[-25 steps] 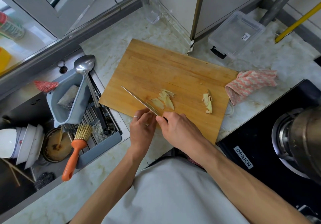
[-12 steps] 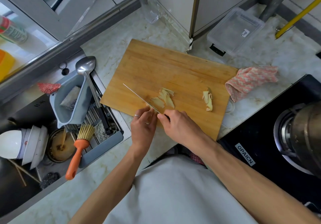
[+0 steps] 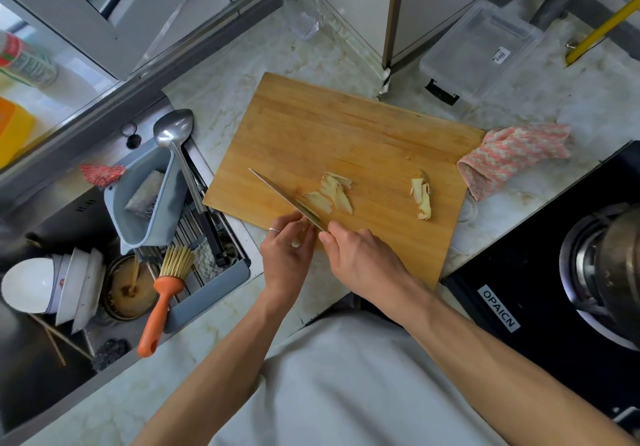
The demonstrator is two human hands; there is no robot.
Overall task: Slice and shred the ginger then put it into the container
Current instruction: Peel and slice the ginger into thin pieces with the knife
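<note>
A wooden cutting board (image 3: 346,148) lies on the marble counter (image 3: 221,92), and both hands work at its near edge, close together. The right hand (image 3: 363,258) grips the handle of a knife (image 3: 284,200), whose blade runs up and to the left across the board with its edge down. The left hand (image 3: 287,255), a ring on one finger, has its fingers curled just left of the blade, near the handle end; a pale bit shows under the fingertips, but I cannot tell whether it is a piece of ginger or how it is held. A small pile of ginger slices (image 3: 332,193) lies on the board just right of the blade, and a second clump of ginger (image 3: 421,198) lies apart from it toward the board's right side. The clear plastic container (image 3: 481,51) sits on the counter beyond the board's far right corner, well apart from the ginger. A pink-and-white cloth (image 3: 512,158) lies crumpled against the board's right edge. To the left, the sink (image 3: 45,224) holds stacked white bowls (image 3: 52,286), a grey drain basket (image 3: 145,196) with a large metal spoon (image 3: 176,144) laid across it, and an orange-handled brush (image 3: 162,293). A black stove (image 3: 540,272) with a pot (image 3: 620,255) stands at the right.
</note>
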